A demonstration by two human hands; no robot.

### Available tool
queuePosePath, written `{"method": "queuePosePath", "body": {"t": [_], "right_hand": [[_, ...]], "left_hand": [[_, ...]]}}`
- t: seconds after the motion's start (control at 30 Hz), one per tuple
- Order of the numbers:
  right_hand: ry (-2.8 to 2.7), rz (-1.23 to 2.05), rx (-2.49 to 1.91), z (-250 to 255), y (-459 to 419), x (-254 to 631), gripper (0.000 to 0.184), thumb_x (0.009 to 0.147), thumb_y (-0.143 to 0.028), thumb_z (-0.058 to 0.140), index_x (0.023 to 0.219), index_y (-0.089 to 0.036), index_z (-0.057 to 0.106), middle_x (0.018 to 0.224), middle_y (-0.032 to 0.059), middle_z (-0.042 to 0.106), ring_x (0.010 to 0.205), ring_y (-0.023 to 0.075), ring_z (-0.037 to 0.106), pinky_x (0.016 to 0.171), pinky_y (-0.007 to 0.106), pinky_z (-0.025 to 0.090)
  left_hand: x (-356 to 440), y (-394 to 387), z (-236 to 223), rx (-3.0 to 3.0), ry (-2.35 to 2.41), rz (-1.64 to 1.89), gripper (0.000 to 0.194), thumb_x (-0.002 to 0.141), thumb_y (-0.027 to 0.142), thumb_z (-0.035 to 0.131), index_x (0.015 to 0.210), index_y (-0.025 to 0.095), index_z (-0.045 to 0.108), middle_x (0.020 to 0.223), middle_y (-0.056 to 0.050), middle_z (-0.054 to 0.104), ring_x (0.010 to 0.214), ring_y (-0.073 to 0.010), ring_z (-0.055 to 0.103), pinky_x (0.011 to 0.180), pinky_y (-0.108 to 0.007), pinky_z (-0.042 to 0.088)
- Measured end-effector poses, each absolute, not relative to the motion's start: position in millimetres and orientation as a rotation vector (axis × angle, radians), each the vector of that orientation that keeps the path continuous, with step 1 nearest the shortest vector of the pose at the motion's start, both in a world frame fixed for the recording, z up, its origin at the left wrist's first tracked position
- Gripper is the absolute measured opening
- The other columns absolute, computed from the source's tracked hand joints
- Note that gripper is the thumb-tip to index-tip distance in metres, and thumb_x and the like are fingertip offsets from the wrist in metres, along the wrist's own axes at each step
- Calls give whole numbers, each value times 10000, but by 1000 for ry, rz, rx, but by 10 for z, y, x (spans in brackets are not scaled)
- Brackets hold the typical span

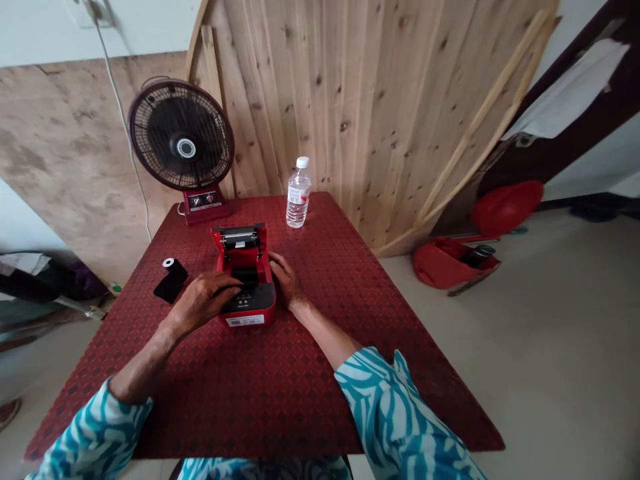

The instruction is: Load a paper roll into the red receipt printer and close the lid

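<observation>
A small red and black label printer (269, 315) stands on the table with its lid (240, 238) raised. A black roll (245, 276) shows inside its compartment. My left hand (206, 295) reaches over the printer's left side, thumb and fingers bunched at the front edge of the compartment; whatever lies between the fingertips is hidden. Against the printer's right side, my right hand (286, 277) steadies the body, its fingers partly behind it. Left of the printer lies a roll of black paper (171, 283) with a white core, its loose strip spread on the table.
A dark red fan (183, 137) stands at the table's back left corner. A clear water bottle (299, 195) with a white cap stands upright behind the printer. The red patterned table (320, 393) backs onto wooden boards (350, 100). An open red bin (440, 263) sits on the floor to the right.
</observation>
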State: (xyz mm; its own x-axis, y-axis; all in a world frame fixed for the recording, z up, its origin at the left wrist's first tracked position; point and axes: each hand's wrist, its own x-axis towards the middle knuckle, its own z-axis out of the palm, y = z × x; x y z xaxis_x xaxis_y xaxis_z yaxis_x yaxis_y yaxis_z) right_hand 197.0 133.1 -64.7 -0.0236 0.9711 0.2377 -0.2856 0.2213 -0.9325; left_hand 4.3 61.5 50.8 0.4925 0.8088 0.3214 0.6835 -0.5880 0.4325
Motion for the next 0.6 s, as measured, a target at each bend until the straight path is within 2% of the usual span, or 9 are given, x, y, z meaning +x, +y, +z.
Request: {"method": "queuePosePath", "body": {"t": [0.1,0.23,0.43,0.6], "right_hand": [[-1139,1206,-813,-649,1332,1974,367,794,-474,580,1098,-282,654,1201,2,668,1174,216,565,1055,398,391],[-1145,1199,-791,-652,1317,1974,352,802,-464,577,1095,-284,653,1185,-4,676,1166,209,571,1051,384,396],[-971,1300,-836,-653,1363,1990,380,783,-533,565,1016,-242,641,1081,31,705,994,223,647,917,401,489],[-973,1260,-866,-439,1597,1987,552,756,-623,573,1193,-285,562,1205,39,654,1047,222,631,922,413,491]], "left_hand": [[71,596,485,2599,1276,782,242,927,307,495,954,203,711,888,-51,745,822,-184,687,797,-323,516],[50,455,436,2765,1246,821,209,930,284,514,996,224,704,974,-58,725,919,-198,660,900,-393,455],[26,332,276,2800,1284,945,183,911,256,550,1025,234,691,1036,-53,715,1016,-199,638,1050,-465,342],[61,297,243,2822,1257,1048,166,913,246,542,967,251,699,1011,-33,729,1074,-208,617,1065,-482,325]]}}
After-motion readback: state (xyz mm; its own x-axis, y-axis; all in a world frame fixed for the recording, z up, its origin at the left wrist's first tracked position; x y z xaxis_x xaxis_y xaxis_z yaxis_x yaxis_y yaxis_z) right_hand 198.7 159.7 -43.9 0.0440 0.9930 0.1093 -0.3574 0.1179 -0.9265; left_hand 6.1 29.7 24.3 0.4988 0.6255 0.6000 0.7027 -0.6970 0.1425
